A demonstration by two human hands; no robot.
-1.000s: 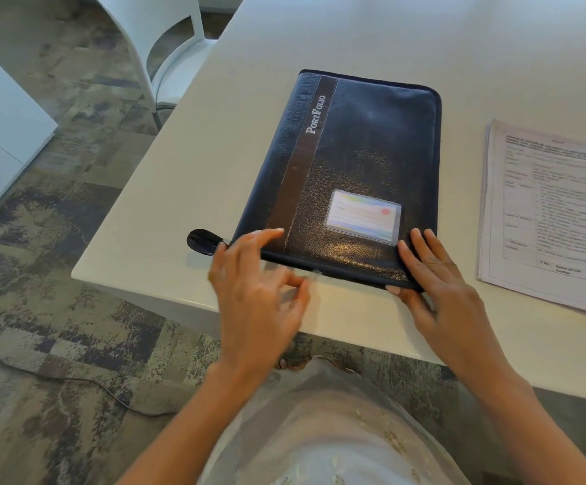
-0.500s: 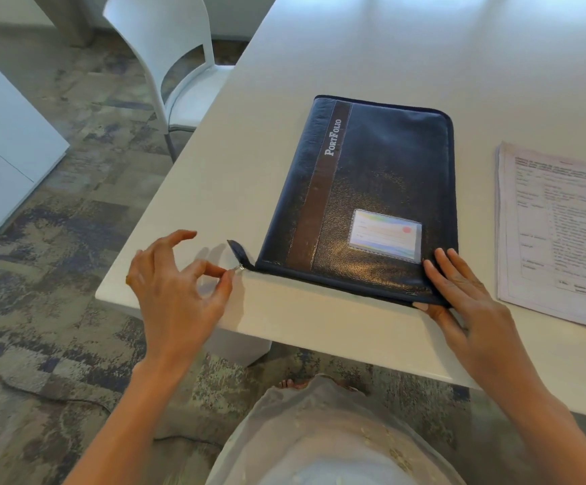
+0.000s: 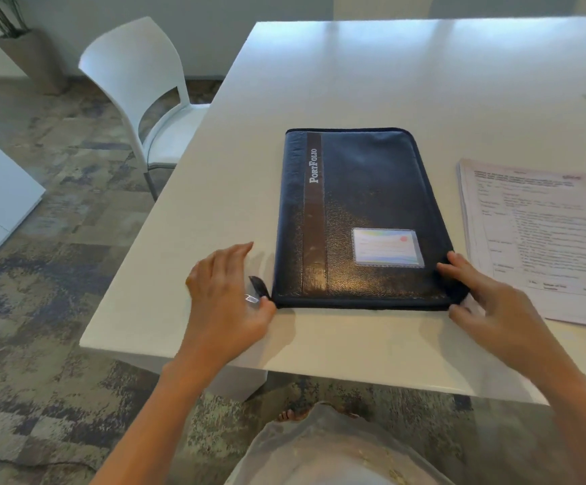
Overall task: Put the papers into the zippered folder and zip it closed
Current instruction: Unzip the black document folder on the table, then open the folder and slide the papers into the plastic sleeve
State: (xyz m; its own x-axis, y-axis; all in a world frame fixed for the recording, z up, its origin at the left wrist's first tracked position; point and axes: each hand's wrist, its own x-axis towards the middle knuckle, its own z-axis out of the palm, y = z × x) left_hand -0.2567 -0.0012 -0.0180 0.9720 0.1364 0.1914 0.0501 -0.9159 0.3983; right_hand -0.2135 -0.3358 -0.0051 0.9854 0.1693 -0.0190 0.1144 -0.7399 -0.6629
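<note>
A dark blue zippered folder (image 3: 365, 204) marked "PortFolio" lies closed and flat on the white table (image 3: 354, 82), with a card in a clear pocket on its cover. My left hand (image 3: 228, 295) is at the folder's near left corner, thumb and fingers pinched on the metal zipper pull (image 3: 251, 298) with its black tab (image 3: 260, 286). My right hand (image 3: 491, 302) grips the near right corner, fingers on top and thumb at the front edge. A stack of printed papers (image 3: 543, 236) lies on the table to the right of the folder.
A white chair (image 3: 144, 99) stands at the table's left side. The table's near edge (image 3: 284, 365) runs just below my hands. A grey planter (image 3: 29, 57) stands at the far left by the wall. Patterned carpet covers the floor.
The folder has turned square to me. My left hand has closed in on the near left corner, still pinching the zipper pull. My right hand has stayed on the near right corner.
</note>
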